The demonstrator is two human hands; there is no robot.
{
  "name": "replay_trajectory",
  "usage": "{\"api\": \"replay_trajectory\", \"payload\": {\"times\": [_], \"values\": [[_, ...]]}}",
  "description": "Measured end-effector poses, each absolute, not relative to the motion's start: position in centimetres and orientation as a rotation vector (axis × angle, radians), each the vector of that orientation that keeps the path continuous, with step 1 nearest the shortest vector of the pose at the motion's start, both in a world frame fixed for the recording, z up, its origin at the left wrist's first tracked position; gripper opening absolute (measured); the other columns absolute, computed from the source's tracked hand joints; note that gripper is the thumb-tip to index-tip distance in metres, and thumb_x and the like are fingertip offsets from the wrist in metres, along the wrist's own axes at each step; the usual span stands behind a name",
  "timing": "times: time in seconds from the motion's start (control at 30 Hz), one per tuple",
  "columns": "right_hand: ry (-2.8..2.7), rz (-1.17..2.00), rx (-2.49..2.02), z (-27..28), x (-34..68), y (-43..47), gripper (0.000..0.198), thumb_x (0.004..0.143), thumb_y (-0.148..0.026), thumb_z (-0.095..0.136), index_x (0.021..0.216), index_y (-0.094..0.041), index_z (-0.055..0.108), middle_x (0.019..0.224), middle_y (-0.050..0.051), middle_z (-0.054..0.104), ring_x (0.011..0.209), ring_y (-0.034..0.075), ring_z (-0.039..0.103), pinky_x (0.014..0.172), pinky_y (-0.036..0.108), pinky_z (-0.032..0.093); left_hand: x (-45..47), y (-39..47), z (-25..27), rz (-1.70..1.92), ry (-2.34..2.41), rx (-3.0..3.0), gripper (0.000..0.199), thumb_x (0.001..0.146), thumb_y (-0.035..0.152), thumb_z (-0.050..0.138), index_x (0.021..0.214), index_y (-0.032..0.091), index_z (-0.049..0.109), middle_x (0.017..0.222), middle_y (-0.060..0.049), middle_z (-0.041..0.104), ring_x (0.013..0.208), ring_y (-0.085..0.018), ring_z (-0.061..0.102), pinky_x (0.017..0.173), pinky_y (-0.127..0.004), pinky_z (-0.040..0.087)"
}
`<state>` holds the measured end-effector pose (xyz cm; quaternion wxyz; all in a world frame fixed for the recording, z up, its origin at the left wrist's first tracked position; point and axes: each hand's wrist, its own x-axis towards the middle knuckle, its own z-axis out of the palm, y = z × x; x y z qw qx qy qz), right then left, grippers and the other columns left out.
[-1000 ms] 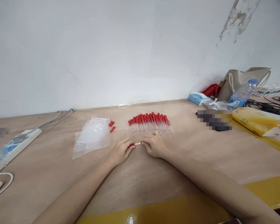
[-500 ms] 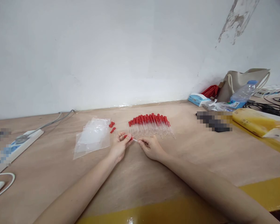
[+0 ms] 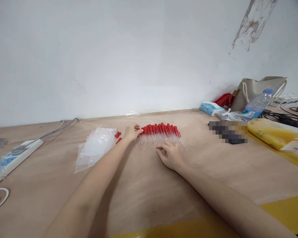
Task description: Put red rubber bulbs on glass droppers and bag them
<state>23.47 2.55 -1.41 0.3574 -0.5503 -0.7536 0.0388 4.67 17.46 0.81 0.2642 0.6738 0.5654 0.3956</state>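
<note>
A row of droppers with red rubber bulbs and thin clear tubes lies side by side on the table, bulbs towards the wall. My left hand is at the row's left end, its fingers closed on the red bulb of a dropper; the fingers partly cover it. Just in front of the tube tips rests my right hand, fingers curled in towards the thumb, with nothing visible in them. Left of my left hand lie a few loose red rubber bulbs, partly behind my forearm.
Clear plastic zip bags overlap on the left. Further left is a white power strip with a grey cable. On the right are a yellow soft pack, a plastic bottle, a blue box, a grey bag and a blurred dark object.
My left hand has carried the dropper forward to the left end of the row. My right hand has let go of the tube and shifted slightly right.
</note>
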Motion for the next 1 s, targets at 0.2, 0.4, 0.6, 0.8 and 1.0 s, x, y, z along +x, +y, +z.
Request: {"api": "replay_trajectory", "payload": {"times": [0.2, 0.4, 0.6, 0.8, 1.0], "values": [[-1.943, 0.107, -1.387, -1.4, 23.2, 2.5, 0.016, 0.083, -0.026, 0.046, 0.084, -0.022, 0.061, 0.082, 0.001, 0.061, 0.072, 0.012, 0.053, 0.071, 0.029, 0.026, 3.3, 17.8, 1.8, 0.991, 1.742, 2.018, 0.02, 0.07, 0.032, 0.061, 0.083, 0.016, 0.063, 0.083, -0.006, 0.066, 0.076, -0.018, 0.061, 0.07, -0.027, 0.046], [-1.996, 0.083, -1.363, -1.4, 22.9, 2.5, 0.015, 0.082, -0.023, 0.046, 0.083, -0.021, 0.062, 0.083, 0.002, 0.062, 0.073, 0.012, 0.053, 0.073, 0.03, 0.026, -2.7, 17.5, 2.8, 0.881, 2.123, 2.023, 0.012, 0.07, 0.027, 0.058, 0.073, 0.016, 0.062, 0.089, -0.011, 0.064, 0.089, -0.025, 0.057, 0.073, -0.032, 0.044], [-2.019, 0.081, -1.366, -1.3, 22.8, 2.5, 0.015, 0.082, -0.021, 0.046, 0.082, -0.021, 0.061, 0.084, 0.001, 0.062, 0.074, 0.012, 0.053, 0.071, 0.029, 0.025, -4.5, 17.3, 2.1, 0.659, 2.217, 2.026, 0.016, 0.064, 0.035, 0.064, 0.067, 0.02, 0.062, 0.07, -0.004, 0.065, 0.069, -0.02, 0.06, 0.061, -0.027, 0.044], [-2.034, 0.041, -1.385, -1.3, 22.7, 2.5, 0.016, 0.082, -0.021, 0.045, 0.081, -0.021, 0.062, 0.083, 0.001, 0.063, 0.074, 0.012, 0.053, 0.071, 0.03, 0.023, -4.5, 17.7, 2.4, 0.548, 2.252, 2.041, 0.012, 0.065, 0.033, 0.063, 0.069, 0.022, 0.064, 0.079, -0.005, 0.067, 0.078, -0.023, 0.061, 0.062, -0.027, 0.044], [-2.101, 0.026, -1.387, -1.0, 19.6, 3.5, 0.018, 0.081, -0.024, 0.045, 0.076, -0.021, 0.062, 0.077, 0.001, 0.064, 0.075, 0.014, 0.053, 0.073, 0.033, 0.021, -4.6, 17.0, 2.9, 0.561, 2.291, 2.041, 0.012, 0.074, 0.03, 0.053, 0.074, 0.021, 0.062, 0.082, -0.008, 0.067, 0.081, -0.026, 0.061, 0.064, -0.031, 0.043]]}}
